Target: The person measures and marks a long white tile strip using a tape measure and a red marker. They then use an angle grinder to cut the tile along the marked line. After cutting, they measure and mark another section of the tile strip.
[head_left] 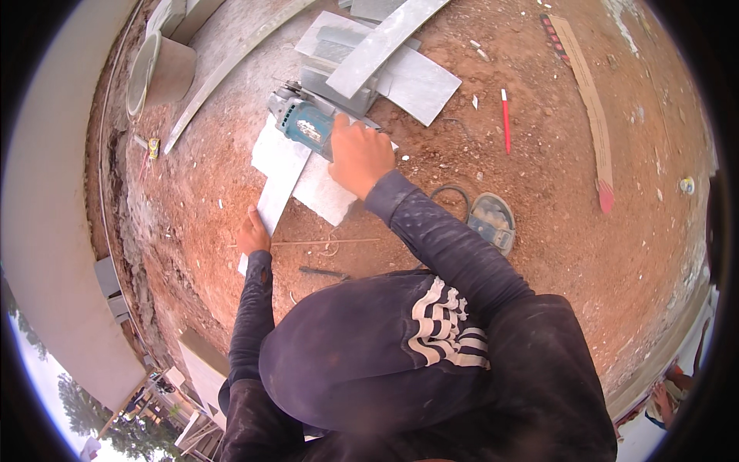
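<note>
My right hand grips a blue grinder, left hand a pale strip.
Strip likely brittle — best held by its end; grinder probably heavy.

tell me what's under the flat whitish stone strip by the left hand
A pale, rough-edged stone slab juts out from beneath the strip; its covered part and anything directly underneath are hidden.

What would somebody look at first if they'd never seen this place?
Probably the blue grinder in the right hand, up and left of the picture's middle. Below it, the left hand holds a pale strip that lies across a slab. Next, a bright red stick stands out on the dirt at right.
</note>
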A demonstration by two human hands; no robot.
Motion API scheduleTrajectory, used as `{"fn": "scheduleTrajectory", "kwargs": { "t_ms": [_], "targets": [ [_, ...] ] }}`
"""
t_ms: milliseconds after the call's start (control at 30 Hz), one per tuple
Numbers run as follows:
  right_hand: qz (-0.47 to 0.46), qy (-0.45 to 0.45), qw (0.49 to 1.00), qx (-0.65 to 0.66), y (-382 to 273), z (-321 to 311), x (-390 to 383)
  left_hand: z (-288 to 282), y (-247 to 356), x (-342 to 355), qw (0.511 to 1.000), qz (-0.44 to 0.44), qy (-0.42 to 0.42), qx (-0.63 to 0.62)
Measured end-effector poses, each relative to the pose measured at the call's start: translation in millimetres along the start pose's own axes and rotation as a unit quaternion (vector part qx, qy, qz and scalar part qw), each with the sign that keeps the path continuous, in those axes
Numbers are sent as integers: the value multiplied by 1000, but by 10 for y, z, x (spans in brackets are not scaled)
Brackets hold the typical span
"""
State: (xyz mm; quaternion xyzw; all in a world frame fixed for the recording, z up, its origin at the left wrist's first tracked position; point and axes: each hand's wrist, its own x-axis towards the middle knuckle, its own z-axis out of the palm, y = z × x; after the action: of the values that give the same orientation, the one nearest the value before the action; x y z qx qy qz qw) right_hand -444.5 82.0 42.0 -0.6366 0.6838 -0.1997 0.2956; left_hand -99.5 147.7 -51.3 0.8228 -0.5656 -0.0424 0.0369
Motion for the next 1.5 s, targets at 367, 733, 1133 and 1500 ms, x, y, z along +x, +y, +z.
{"fn": "scheduleTrajectory", "kwargs": {
  "t_ms": [367, 733, 1133, 1500],
  "targets": [
    [22, -13, 1000, -7, 13, -68, -101, 53, -59, 13, 999, 22, 42, 15],
    [0, -6, 1000, -7, 4, -54, -45, 36, -51, 20, 997, 51, 55, -3],
    [39, -40, 998, -37, 86, -218, -351, 42, -47, 23, 999, 26, 44, 2],
    [38, -38, 998, -41, 109, -212, -308, 76, -14, 25, 998, 31, 48, -9]
  ]
}}
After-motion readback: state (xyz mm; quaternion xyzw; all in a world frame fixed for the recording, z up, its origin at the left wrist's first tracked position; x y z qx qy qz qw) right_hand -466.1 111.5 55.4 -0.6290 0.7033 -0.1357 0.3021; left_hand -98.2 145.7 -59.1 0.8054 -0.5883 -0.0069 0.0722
